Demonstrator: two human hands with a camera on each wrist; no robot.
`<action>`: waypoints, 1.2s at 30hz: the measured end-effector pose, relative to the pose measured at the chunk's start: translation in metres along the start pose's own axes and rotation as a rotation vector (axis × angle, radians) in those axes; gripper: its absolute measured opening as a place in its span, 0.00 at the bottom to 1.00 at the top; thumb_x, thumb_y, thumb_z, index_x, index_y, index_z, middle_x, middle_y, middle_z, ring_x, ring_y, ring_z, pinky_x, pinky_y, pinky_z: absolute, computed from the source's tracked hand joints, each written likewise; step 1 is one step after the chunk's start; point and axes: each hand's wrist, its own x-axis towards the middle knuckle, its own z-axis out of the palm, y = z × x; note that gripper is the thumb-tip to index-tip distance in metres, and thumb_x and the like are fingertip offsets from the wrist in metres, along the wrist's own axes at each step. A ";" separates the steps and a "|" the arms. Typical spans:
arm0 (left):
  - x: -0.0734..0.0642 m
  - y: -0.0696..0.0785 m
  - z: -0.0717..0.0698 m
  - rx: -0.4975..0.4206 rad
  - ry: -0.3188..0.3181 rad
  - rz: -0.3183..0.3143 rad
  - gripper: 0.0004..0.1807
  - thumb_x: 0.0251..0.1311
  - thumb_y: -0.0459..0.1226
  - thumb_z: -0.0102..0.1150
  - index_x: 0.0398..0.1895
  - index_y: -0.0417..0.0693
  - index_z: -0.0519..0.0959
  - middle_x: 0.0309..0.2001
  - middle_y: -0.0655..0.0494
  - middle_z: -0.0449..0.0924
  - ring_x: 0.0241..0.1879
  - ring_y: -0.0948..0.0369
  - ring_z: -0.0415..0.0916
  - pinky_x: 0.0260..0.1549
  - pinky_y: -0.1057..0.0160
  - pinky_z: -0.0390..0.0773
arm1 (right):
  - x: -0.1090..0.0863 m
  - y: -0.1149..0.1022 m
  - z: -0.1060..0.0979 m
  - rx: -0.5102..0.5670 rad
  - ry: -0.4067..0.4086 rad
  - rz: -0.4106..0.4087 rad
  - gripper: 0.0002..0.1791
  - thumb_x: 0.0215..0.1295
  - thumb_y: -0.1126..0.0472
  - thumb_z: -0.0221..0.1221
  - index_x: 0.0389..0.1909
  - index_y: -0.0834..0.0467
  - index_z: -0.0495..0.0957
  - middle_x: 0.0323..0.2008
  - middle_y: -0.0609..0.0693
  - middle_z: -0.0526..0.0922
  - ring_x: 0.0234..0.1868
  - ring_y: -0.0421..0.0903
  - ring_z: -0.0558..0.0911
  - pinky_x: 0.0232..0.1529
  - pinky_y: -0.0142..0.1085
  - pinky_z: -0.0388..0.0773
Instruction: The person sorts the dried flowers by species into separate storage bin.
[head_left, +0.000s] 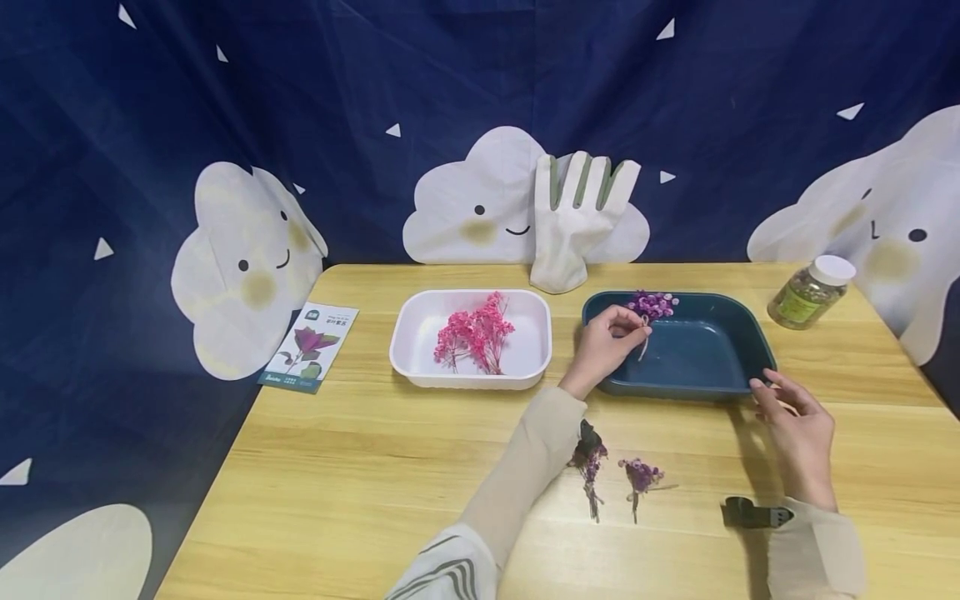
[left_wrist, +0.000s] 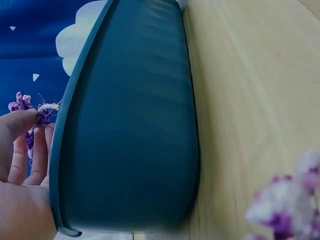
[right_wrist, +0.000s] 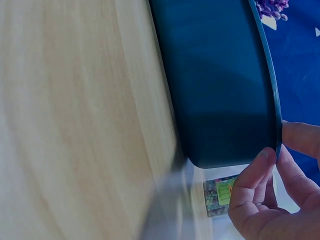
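Note:
A small bunch of purple dried flowers [head_left: 652, 305], tied with pale string, is pinched by my left hand [head_left: 604, 348] between thumb and fingers. That hand is over the left part of the dark teal tray [head_left: 675, 392], and the same flowers [left_wrist: 21, 102] show past the tray's rim in the left wrist view. My right hand [head_left: 804, 433] grips the tray's near right corner, thumb and fingers on the rim, as the right wrist view shows. Two more purple bunches, one [head_left: 590, 467] beside my left sleeve and another [head_left: 642, 477] to its right, lie on the table.
Left of the teal tray stands a white tray [head_left: 471, 382] with pink dried flowers [head_left: 480, 333] in it. A white and green glove [head_left: 570, 221] leans on the backdrop. A white-lidded jar [head_left: 810, 293] stands at the back right, and a flower-printed packet [head_left: 310, 347] lies far left.

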 end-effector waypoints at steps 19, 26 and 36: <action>0.004 -0.002 0.002 -0.007 -0.040 -0.004 0.09 0.62 0.35 0.63 0.41 0.39 0.80 0.42 0.43 0.84 0.31 0.76 0.71 0.36 0.80 0.74 | -0.001 0.000 0.000 0.010 -0.004 0.006 0.12 0.59 0.65 0.66 0.41 0.46 0.85 0.27 0.37 0.78 0.24 0.30 0.80 0.26 0.18 0.77; 0.003 -0.003 0.001 -0.010 -0.042 -0.024 0.09 0.62 0.36 0.63 0.41 0.40 0.80 0.42 0.45 0.84 0.31 0.76 0.72 0.36 0.79 0.75 | -0.001 0.001 0.000 0.011 -0.002 0.007 0.12 0.59 0.65 0.66 0.41 0.46 0.85 0.26 0.37 0.78 0.24 0.30 0.80 0.26 0.18 0.78; 0.001 -0.003 -0.001 -0.064 -0.036 -0.003 0.09 0.62 0.33 0.63 0.42 0.37 0.79 0.43 0.41 0.83 0.31 0.75 0.72 0.37 0.79 0.76 | 0.000 0.000 0.000 0.010 -0.003 -0.003 0.12 0.59 0.64 0.67 0.42 0.46 0.85 0.27 0.37 0.78 0.23 0.31 0.79 0.26 0.18 0.77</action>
